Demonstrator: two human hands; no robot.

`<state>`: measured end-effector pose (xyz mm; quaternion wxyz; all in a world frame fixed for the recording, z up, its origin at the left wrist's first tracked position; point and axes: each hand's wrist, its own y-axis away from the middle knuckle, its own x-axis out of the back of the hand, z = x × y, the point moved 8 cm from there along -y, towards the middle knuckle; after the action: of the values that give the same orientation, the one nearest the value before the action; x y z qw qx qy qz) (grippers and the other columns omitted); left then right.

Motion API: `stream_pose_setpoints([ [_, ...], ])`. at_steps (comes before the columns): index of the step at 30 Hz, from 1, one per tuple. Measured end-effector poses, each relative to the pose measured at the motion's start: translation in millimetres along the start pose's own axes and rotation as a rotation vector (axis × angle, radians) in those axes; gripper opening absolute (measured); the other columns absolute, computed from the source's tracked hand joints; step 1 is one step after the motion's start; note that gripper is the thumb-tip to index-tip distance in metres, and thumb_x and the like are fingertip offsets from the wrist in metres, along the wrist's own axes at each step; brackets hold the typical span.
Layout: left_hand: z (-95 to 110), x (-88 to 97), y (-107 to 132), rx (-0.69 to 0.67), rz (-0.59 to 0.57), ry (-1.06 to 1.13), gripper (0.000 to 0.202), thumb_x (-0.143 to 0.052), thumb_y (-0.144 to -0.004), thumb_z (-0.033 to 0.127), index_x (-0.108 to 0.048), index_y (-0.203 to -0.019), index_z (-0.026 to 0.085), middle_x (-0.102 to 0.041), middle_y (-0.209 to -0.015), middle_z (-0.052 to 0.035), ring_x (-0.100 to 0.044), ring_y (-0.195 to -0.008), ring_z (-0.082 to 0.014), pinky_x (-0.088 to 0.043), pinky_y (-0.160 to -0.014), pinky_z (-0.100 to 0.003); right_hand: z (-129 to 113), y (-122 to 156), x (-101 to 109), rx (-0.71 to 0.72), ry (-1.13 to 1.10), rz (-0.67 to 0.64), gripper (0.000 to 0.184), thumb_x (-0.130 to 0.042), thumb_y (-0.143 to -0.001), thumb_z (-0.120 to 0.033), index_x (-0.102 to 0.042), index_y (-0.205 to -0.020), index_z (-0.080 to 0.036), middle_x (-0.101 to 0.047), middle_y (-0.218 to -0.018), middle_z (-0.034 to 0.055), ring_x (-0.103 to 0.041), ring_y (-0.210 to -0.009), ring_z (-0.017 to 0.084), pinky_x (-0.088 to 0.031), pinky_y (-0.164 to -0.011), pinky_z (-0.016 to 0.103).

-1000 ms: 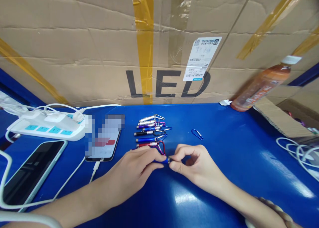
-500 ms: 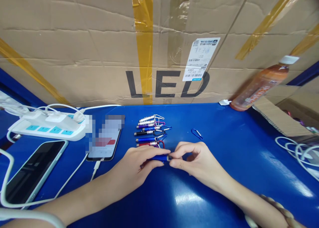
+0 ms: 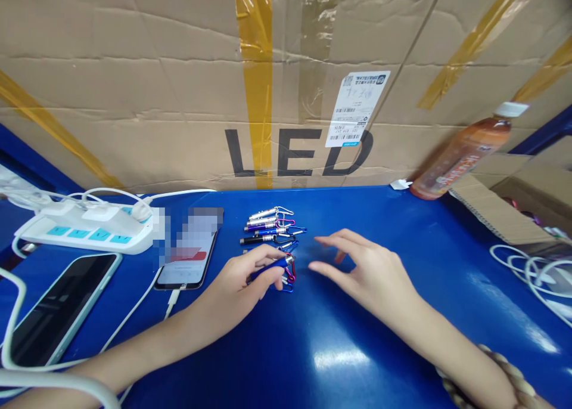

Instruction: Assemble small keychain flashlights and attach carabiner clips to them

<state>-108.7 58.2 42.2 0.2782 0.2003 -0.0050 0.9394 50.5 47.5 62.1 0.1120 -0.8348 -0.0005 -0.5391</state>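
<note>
My left hand (image 3: pixel 254 275) is closed around a small blue laser pointer (image 3: pixel 272 268), its silver end sticking out past the fingertips toward the right. This hand partly covers the nearest of several laser pointers laid in a column, a black one (image 3: pixel 259 239) and a silver one (image 3: pixel 263 214) among them, each with a carabiner clip. A blue clip (image 3: pixel 288 288) shows just beneath my left fingers. To the right, my right hand (image 3: pixel 366 263) hovers over the table with thumb and index finger apart and nothing visible between them. The loose blue carabiner seen earlier is out of sight there.
A phone on a cable (image 3: pixel 192 248), a second phone (image 3: pixel 65 307) and a white power strip (image 3: pixel 98 227) lie at left. A drink bottle (image 3: pixel 465 152) leans at back right near a white plug (image 3: pixel 400 184) and coiled cable (image 3: pixel 531 272). A large carton (image 3: pixel 179 99) stands behind.
My hands have parted. The left moved slightly left and up with the blue laser pointer, tilting it; the right let go of its end, opened and moved right, over where the loose carabiner lay.
</note>
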Motion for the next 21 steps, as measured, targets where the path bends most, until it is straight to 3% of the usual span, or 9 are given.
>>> stream_pose_setpoints([
  [3, -5, -0.4, -1, 0.039, -0.015, 0.109, 0.016, -0.041, -0.09, 0.03, -0.053, -0.097, 0.021, -0.059, -0.072, 0.0035, -0.043, -0.051, -0.0084, -0.036, -0.05, -0.021, 29, -3, 1, -0.216, 0.449, -0.064, 0.024, -0.058, -0.084, -0.034, -0.066, -0.102, -0.022, -0.064, -0.104, 0.0042, -0.065, -0.081, 0.021, -0.038, -0.046, 0.024],
  [7, -6, -3.5, -2, 0.049, -0.036, 0.177, 0.02, -0.035, -0.093, 0.032, -0.049, -0.09, 0.018, -0.057, -0.07, 0.0036, -0.04, -0.049, -0.0078, -0.036, -0.051, -0.022, 51, -6, -3, -0.359, 0.631, -0.186, 0.02, -0.05, -0.088, -0.024, -0.069, -0.092, -0.018, -0.065, -0.097, 0.0077, -0.065, -0.083, 0.023, -0.036, -0.046, 0.025],
  [15, -5, -9.5, 4, 0.085, -0.068, 0.13, 0.041, -0.021, -0.096, 0.04, -0.045, -0.072, 0.018, -0.045, -0.058, 0.0047, -0.039, -0.053, -0.0103, -0.037, -0.063, -0.027, 37, -13, -9, -0.175, 0.467, -0.057, 0.017, -0.054, -0.078, -0.021, -0.069, -0.073, -0.019, -0.069, -0.084, 0.0049, -0.066, -0.071, 0.022, -0.035, -0.046, 0.025],
  [18, -5, -9.4, 6, 0.083, -0.074, 0.12, 0.045, -0.019, -0.096, 0.044, -0.047, -0.071, 0.018, -0.041, -0.056, 0.0048, -0.038, -0.053, -0.0112, -0.035, -0.061, -0.027, 27, -13, -9, -0.107, 0.286, -0.014, 0.012, -0.057, -0.072, -0.021, -0.069, -0.07, -0.02, -0.07, -0.079, 0.003, -0.066, -0.069, 0.02, -0.04, -0.049, 0.024],
  [21, -5, -8.5, 8, 0.084, -0.067, 0.113, 0.046, -0.019, -0.095, 0.046, -0.047, -0.071, 0.018, -0.041, -0.059, 0.0041, -0.037, -0.054, -0.0112, -0.034, -0.059, -0.027, 12, -11, -12, -0.057, -0.041, -0.024, 0.011, -0.058, -0.07, -0.023, -0.068, -0.071, -0.019, -0.069, -0.068, 0.0013, -0.064, -0.06, 0.016, -0.044, -0.051, 0.024],
])
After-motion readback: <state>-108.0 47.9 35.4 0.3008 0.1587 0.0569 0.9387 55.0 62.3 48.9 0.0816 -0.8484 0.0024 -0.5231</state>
